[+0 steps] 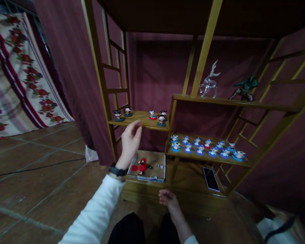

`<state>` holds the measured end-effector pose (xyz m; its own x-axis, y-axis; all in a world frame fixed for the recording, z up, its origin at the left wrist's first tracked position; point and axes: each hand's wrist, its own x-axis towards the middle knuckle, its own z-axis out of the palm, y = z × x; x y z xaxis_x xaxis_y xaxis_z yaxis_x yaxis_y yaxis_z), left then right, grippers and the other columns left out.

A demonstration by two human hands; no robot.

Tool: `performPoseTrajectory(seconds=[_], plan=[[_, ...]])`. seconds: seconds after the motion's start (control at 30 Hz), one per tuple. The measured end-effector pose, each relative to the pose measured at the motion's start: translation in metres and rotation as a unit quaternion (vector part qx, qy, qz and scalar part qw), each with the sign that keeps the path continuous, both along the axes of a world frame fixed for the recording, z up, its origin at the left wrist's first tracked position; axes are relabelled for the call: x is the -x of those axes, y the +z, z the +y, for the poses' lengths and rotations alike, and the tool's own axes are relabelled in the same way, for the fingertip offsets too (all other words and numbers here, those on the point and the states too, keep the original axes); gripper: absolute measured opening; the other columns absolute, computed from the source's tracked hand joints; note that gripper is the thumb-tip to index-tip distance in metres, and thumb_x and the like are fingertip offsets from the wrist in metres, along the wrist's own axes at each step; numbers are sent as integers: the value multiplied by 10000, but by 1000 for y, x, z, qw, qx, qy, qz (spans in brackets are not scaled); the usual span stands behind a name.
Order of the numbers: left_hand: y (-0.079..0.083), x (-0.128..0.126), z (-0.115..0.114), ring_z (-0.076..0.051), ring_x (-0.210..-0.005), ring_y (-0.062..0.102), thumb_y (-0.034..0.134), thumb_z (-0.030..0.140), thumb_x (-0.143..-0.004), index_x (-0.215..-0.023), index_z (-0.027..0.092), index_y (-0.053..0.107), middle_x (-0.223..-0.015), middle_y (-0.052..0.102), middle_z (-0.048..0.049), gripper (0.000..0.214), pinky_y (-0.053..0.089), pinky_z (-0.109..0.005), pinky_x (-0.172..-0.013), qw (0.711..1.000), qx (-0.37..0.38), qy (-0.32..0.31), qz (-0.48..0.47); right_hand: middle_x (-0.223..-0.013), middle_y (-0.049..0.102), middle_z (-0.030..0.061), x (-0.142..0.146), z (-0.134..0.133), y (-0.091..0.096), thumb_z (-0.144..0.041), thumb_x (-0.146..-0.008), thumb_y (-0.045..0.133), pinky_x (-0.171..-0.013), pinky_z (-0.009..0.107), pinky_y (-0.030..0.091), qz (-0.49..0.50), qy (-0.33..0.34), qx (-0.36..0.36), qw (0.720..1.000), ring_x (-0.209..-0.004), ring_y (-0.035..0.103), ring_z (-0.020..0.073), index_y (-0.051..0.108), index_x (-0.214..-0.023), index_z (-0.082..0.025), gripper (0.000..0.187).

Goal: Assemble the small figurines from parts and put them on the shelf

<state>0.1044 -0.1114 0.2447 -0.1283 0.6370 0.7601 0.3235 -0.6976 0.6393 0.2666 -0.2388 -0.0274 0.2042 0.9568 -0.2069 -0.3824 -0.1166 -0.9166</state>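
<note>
My left hand (131, 138) is raised at the front edge of the small upper shelf (139, 118). Its fingers curl together, and whatever they may hold is hidden. Black-haired figurines (117, 115) stand at both ends of this shelf, and a small white figurine on a red base (152, 115) is between them. Beneath my left wrist, a shallow cardboard box (155, 157) contains red and black figurine pieces (142, 166) and a small white-and-black figure (160, 166). My right hand (168, 198) hovers low in front of the box, loosely bent, with nothing visible in it.
Several blue-based figurines (199, 150) line the right shelf, one on red. Above them stand a clear deer figure (208, 83) and a green-topped dark figure (245, 88). A phone (210, 179) lies on the bottom board. A curtain (68, 84) hangs at the left.
</note>
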Motion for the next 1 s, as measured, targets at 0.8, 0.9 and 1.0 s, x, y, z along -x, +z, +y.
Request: performPoseTrajectory(seconds=[0.8,0.9,1.0], plan=[[-234,55,86,-132,-688,642,637,146,-633,-846,137,637,-783,683,-80,213,484,-216,-598,795,455,-97,-389,-936,680,48,18,205,-27,-159,-818,398,-774,264,384,-609,69,-14,790,-874,607,178,644,-933,-240,284],[-231,59,94,-118,-657,634,650,137,-615,-839,136,629,-753,677,-69,224,476,-202,-579,792,459,-79,-395,-977,668,48,27,226,-36,-171,-815,415,-797,266,373,-619,72,-19,781,-924,586,180,638,-959,-240,274],[-233,59,99,-107,-623,614,650,153,-603,-818,130,626,-710,662,-47,217,470,-210,-593,812,440,-51,-381,-1022,653,46,39,242,-37,-170,-819,411,-809,246,376,-600,96,-29,794,-947,573,163,621,-991,-224,277]])
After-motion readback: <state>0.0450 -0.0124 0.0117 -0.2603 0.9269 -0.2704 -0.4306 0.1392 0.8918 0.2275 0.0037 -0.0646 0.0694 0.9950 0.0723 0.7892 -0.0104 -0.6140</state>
